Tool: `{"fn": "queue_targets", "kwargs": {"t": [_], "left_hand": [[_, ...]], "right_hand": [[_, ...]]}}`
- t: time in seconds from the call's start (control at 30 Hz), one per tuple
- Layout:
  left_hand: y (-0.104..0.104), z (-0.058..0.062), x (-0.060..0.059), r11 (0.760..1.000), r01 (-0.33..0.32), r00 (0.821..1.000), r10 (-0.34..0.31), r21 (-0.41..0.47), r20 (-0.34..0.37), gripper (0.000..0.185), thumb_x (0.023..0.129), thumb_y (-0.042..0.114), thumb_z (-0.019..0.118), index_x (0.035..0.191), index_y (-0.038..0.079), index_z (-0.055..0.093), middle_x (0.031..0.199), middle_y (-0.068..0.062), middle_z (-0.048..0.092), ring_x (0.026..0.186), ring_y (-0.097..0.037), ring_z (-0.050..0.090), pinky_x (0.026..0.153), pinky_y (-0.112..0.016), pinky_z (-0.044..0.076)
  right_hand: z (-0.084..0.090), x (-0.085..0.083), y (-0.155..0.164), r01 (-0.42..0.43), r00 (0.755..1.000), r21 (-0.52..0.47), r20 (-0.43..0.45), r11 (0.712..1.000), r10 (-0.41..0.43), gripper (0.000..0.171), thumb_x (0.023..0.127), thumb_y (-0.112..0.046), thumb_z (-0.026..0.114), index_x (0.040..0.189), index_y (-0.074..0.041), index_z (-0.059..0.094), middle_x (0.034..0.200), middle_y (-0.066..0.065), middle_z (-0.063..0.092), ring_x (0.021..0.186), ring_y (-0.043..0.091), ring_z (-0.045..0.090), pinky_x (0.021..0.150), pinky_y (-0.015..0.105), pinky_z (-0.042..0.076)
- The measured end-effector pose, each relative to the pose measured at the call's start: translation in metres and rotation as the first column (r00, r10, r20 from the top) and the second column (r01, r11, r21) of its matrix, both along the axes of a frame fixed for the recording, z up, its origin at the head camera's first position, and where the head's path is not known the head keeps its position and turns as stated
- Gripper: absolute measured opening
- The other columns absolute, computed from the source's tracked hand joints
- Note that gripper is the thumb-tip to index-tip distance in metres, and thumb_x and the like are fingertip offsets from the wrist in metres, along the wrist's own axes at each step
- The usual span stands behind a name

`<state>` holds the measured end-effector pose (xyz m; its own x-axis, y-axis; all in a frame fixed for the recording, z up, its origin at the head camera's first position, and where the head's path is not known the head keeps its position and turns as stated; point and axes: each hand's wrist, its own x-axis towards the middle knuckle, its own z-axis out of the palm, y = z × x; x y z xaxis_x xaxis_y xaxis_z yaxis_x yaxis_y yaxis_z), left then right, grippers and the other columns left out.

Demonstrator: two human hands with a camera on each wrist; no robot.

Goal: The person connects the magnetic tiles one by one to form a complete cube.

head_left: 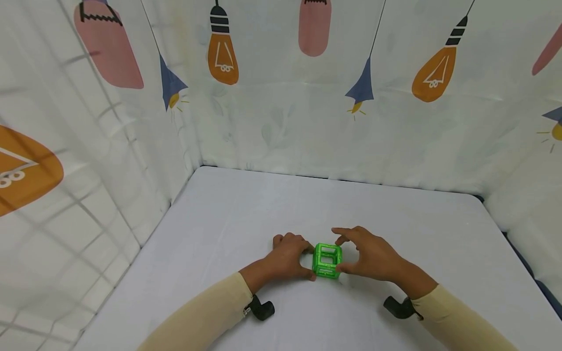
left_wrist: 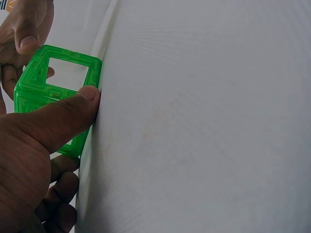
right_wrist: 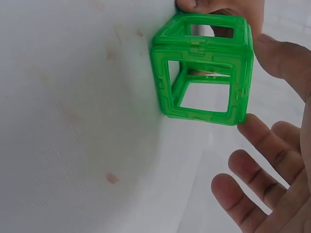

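A green see-through cube built of open square magnetic tiles (head_left: 327, 261) stands on the white table. My left hand (head_left: 287, 256) grips it from the left, its thumb (left_wrist: 73, 109) on the near side and fingers on the far side. From the right, my right hand (head_left: 373, 253) meets the cube with thumb and one fingertip at its upper edges. The other right fingers (right_wrist: 245, 187) are spread out, apart from the cube. Through the cube's square openings (right_wrist: 201, 97) the white behind shows.
The white-covered table (head_left: 246, 204) reaches back to a hanging cloth (head_left: 281, 126) printed with lamps and bulbs. Another cloth wall (head_left: 105, 195) runs along the left edge. Black wrist mounts (head_left: 262, 309) stick out from the beige sleeves (head_left: 206, 312).
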<state>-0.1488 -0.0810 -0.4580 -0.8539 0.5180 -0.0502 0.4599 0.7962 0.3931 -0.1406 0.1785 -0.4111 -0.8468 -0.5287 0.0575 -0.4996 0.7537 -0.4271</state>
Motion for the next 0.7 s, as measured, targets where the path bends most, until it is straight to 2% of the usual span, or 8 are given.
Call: {"fn": "queue_targets", "kwargs": {"t": [0.13, 0.43, 0.7], "left_hand": [[0.000, -0.001, 0.000, 1.000, -0.002, 1.000, 0.002, 0.004, -0.003, 0.062, 0.074, 0.055, 0.088, 0.125, 0.023, 0.071, 0.109, 0.013, 0.062, 0.109, -0.015, 0.050, 0.092, -0.046, 0.030], [-0.001, -0.003, -0.001, 1.000, 0.005, 1.000, -0.005, -0.003, -0.008, 0.063, 0.075, 0.055, 0.087, 0.126, 0.023, 0.071, 0.110, 0.012, 0.062, 0.110, -0.016, 0.050, 0.093, -0.046, 0.030], [-0.010, 0.003, -0.003, 0.999, 0.037, 0.998, -0.038, 0.024, 0.047, 0.082, 0.075, 0.049, 0.090, 0.144, 0.019, 0.058, 0.109, 0.014, 0.062, 0.112, -0.014, 0.051, 0.101, -0.047, 0.032]], "right_hand": [[-0.001, 0.001, 0.000, 0.001, 1.000, -0.021, 0.003, 1.000, -0.001, 0.086, 0.078, -0.041, 0.090, 0.151, -0.025, 0.049, 0.118, -0.021, 0.061, 0.102, 0.020, 0.065, 0.078, 0.035, 0.053], [-0.002, 0.003, 0.001, -0.009, 1.000, -0.033, -0.018, 0.999, 0.009, 0.083, 0.079, -0.039, 0.089, 0.151, -0.022, 0.050, 0.119, -0.020, 0.061, 0.100, 0.019, 0.065, 0.079, 0.033, 0.054], [-0.002, 0.004, 0.013, 0.029, 0.999, -0.027, -0.013, 0.999, -0.029, 0.085, 0.081, -0.044, 0.087, 0.152, -0.023, 0.047, 0.125, -0.011, 0.063, 0.101, 0.020, 0.064, 0.078, 0.034, 0.053]]}}
